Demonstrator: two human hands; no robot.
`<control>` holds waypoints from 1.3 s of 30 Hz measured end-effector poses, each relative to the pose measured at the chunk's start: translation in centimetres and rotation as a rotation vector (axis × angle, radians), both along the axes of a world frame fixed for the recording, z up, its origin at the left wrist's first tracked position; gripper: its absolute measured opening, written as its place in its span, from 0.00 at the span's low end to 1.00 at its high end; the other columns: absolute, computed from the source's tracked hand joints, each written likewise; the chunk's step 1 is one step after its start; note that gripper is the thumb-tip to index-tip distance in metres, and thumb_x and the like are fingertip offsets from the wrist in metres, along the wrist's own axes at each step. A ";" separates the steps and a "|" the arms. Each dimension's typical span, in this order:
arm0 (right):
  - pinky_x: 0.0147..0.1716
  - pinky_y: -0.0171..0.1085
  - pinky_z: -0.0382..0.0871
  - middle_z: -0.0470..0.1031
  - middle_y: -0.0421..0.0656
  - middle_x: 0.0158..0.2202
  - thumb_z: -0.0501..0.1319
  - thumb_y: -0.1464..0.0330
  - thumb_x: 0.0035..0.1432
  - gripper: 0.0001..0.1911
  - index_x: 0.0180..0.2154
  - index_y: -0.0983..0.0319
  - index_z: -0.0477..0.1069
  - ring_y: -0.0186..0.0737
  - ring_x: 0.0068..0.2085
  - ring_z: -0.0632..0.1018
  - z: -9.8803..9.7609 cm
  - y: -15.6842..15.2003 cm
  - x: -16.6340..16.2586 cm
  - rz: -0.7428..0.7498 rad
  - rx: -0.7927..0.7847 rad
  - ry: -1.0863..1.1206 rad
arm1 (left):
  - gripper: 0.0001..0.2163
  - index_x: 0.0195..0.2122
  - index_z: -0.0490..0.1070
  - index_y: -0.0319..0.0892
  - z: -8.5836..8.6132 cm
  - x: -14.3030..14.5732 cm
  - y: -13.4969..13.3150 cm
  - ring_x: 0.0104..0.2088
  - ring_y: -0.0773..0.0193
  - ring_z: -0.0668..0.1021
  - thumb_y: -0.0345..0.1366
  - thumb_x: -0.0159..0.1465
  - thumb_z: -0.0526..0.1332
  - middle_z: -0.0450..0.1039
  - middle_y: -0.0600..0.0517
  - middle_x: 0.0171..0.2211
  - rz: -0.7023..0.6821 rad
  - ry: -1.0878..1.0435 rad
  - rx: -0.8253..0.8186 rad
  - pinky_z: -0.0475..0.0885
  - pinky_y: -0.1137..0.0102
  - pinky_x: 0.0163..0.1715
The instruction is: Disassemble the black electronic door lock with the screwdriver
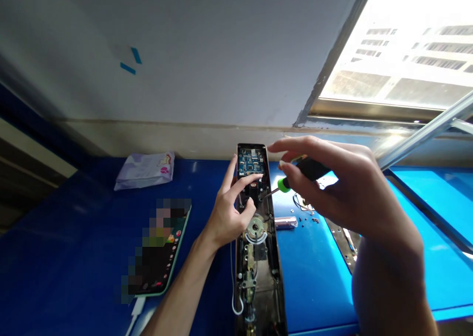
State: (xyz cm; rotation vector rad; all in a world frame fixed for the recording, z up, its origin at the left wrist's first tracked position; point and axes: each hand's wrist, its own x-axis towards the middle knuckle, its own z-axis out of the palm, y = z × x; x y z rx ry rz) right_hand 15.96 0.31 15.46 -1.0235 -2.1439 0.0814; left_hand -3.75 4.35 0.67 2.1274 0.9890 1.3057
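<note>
A long black door-lock body (260, 272) lies open on the blue table (74, 237), showing a blue circuit board (252, 161) at its far end and metal gears and wires nearer me. My left hand (231, 210) rests on the lock's middle, fingers curled round a black part beside the board. My right hand (343, 188) grips a screwdriver with a black and green handle (301, 173). Its thin shaft points left and down into the lock, just right of my left fingers.
A phone (160, 257) with a lit screen lies at the left, a white cable plugged in. A purple-white packet (145, 169) sits near the wall. Small screws, a metal plate (347, 240) and a small cylinder (285, 222) lie right of the lock. A window is at the right.
</note>
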 end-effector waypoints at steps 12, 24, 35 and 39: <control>0.27 0.34 0.70 0.80 0.38 0.30 0.68 0.68 0.66 0.03 0.40 0.60 0.80 0.31 0.26 0.75 0.0 0.0 0.0 -0.020 0.007 0.000 | 0.24 0.62 0.73 0.48 -0.1 0.1 0.0 0.77 0.44 0.55 0.25 0.65 0.60 0.42 0.48 0.80 0.004 -0.003 0.005 0.57 0.42 0.73; 0.29 0.36 0.73 0.81 0.37 0.31 0.68 0.71 0.64 0.04 0.41 0.61 0.80 0.32 0.27 0.78 0.1 0.2 0.3 -0.030 -0.004 0.012 | 0.23 0.61 0.73 0.48 -0.1 0.1 0.0 0.77 0.44 0.56 0.26 0.66 0.60 0.43 0.49 0.80 0.014 -0.006 0.003 0.58 0.44 0.73; 0.32 0.38 0.78 0.84 0.44 0.42 0.66 0.71 0.64 0.16 0.53 0.61 0.77 0.37 0.34 0.81 0.4 -0.2 0.2 0.001 -0.012 -0.003 | 0.23 0.61 0.73 0.48 0.0 0.1 0.0 0.77 0.44 0.56 0.26 0.66 0.60 0.44 0.48 0.79 0.005 -0.005 -0.002 0.58 0.43 0.74; 0.30 0.37 0.75 0.84 0.41 0.36 0.65 0.67 0.68 0.07 0.46 0.59 0.80 0.34 0.29 0.80 0.2 0.0 0.3 -0.023 0.005 -0.004 | 0.23 0.61 0.73 0.48 0.0 0.1 0.0 0.77 0.45 0.56 0.26 0.66 0.60 0.44 0.49 0.80 0.012 -0.001 0.000 0.57 0.43 0.74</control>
